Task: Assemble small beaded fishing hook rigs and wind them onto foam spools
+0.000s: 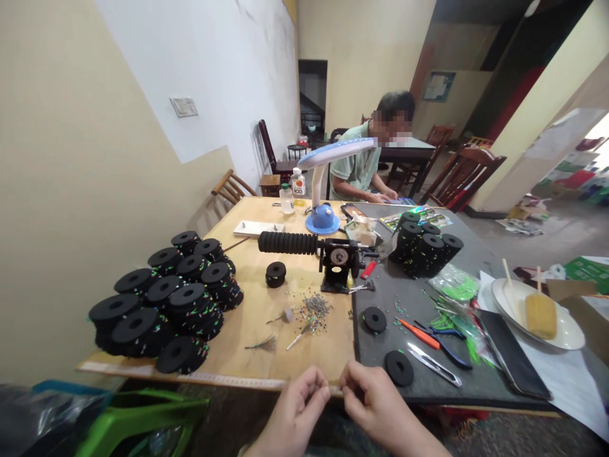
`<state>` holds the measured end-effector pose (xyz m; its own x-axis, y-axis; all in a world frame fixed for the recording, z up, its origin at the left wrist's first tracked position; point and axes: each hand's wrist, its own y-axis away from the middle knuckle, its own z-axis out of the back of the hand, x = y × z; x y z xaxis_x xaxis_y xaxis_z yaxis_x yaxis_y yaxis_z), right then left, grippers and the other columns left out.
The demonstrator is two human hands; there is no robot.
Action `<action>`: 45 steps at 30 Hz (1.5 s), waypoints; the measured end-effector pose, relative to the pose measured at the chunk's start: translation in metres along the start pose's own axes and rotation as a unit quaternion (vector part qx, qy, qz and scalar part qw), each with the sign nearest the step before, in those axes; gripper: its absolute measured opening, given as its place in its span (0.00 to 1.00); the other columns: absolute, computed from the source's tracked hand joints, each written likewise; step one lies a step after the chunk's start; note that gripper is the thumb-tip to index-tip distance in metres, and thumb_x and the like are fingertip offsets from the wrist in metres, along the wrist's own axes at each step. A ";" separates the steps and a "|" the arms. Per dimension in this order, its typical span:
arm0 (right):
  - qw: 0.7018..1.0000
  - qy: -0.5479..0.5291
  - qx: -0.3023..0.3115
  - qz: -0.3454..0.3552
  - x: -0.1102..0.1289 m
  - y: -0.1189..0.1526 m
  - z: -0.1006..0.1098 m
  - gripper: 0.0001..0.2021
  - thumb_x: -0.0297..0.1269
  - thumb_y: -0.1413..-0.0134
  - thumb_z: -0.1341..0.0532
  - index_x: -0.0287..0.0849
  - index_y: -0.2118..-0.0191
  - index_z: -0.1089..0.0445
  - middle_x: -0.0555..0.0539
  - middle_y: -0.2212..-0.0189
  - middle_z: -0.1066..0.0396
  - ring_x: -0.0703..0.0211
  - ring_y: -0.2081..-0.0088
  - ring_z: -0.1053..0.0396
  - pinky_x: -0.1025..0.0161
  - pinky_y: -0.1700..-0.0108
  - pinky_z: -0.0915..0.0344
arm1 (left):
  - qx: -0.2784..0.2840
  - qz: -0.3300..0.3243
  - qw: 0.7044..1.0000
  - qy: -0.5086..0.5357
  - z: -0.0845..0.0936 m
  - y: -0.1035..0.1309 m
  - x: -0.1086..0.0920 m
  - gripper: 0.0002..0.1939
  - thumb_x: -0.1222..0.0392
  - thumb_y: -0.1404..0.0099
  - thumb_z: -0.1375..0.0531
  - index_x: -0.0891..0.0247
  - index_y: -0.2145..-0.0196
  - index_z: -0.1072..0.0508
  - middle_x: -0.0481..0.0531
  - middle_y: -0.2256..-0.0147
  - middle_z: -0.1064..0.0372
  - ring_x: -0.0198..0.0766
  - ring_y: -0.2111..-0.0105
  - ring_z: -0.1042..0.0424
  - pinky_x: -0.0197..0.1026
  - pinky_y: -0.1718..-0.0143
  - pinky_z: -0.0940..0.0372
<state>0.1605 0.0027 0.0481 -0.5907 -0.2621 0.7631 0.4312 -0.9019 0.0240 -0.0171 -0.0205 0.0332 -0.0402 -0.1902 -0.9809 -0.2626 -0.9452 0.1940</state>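
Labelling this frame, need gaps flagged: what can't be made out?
All in the head view:
Whether left hand and right hand hold anything: own fingers cover it, too small.
Lower discs of rear black stack: nearer stacks hide them.
Green plastic object: rest cut off by bottom edge.
White bottle fine print: too small.

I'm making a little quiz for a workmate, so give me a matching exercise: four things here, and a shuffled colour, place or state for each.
Things:
1. Left hand
2. Lamp base
3. Plate
4. Grey bits

Matches:
A. White
B. Heaped on the wooden top
C. Blue
D. Thumb against fingers

Pairs: 1-D, 2-C, 3-A, 4-B
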 end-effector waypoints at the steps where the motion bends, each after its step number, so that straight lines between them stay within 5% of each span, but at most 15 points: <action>1: 1.000 0.004 -0.003 0.003 0.000 0.000 0.000 0.06 0.25 0.54 0.46 0.42 0.75 0.36 0.57 0.82 0.42 0.65 0.79 0.43 0.69 0.75 0.50 | 0.001 -0.002 1.000 0.003 -0.001 0.000 0.000 0.21 0.41 0.38 0.43 0.61 0.74 0.38 0.44 0.75 0.46 0.36 0.71 0.44 0.37 0.68 0.45; 10: 1.000 -0.002 0.027 0.010 0.006 -0.001 0.012 0.10 0.25 0.50 0.45 0.41 0.64 0.29 0.54 0.78 0.32 0.64 0.76 0.35 0.71 0.72 0.43 | -0.009 0.007 0.999 0.040 0.001 -0.002 -0.005 0.21 0.39 0.40 0.41 0.61 0.73 0.37 0.43 0.74 0.45 0.36 0.70 0.43 0.36 0.67 0.45; 14: 0.999 0.023 0.025 0.003 0.002 -0.001 0.017 0.10 0.22 0.54 0.45 0.42 0.69 0.31 0.53 0.77 0.30 0.63 0.74 0.34 0.70 0.71 0.42 | -0.012 0.005 0.998 0.055 0.005 -0.002 -0.003 0.22 0.38 0.40 0.41 0.61 0.73 0.35 0.43 0.75 0.45 0.36 0.71 0.44 0.36 0.67 0.45; 32: 0.995 0.075 0.062 -0.003 0.023 -0.007 0.023 0.05 0.30 0.43 0.44 0.43 0.67 0.31 0.53 0.78 0.30 0.62 0.74 0.34 0.69 0.70 0.43 | 0.006 -0.003 0.996 0.084 0.010 -0.003 0.006 0.22 0.38 0.39 0.42 0.61 0.72 0.37 0.42 0.75 0.47 0.34 0.73 0.48 0.36 0.70 0.48; 39: 0.996 0.007 0.086 0.002 0.026 -0.008 0.035 0.10 0.27 0.44 0.46 0.42 0.57 0.34 0.51 0.73 0.24 0.61 0.71 0.29 0.69 0.66 0.39 | -0.001 -0.002 0.995 0.095 0.012 -0.007 0.008 0.22 0.37 0.40 0.42 0.60 0.72 0.37 0.41 0.76 0.48 0.34 0.74 0.49 0.36 0.71 0.48; 45: 0.996 -0.039 0.080 -0.031 0.033 -0.010 0.045 0.09 0.26 0.46 0.46 0.43 0.60 0.34 0.52 0.74 0.22 0.61 0.71 0.29 0.67 0.64 0.38 | -0.002 -0.018 0.996 0.093 0.012 -0.012 0.017 0.20 0.40 0.38 0.43 0.61 0.71 0.37 0.41 0.75 0.48 0.34 0.74 0.47 0.36 0.71 0.47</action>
<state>0.1677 0.0187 0.1020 -0.5675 -0.1742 0.8048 0.5024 -0.8476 0.1708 -0.0264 -0.0091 0.0142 0.1482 -0.2009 -0.9683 -0.2568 -0.9534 0.1585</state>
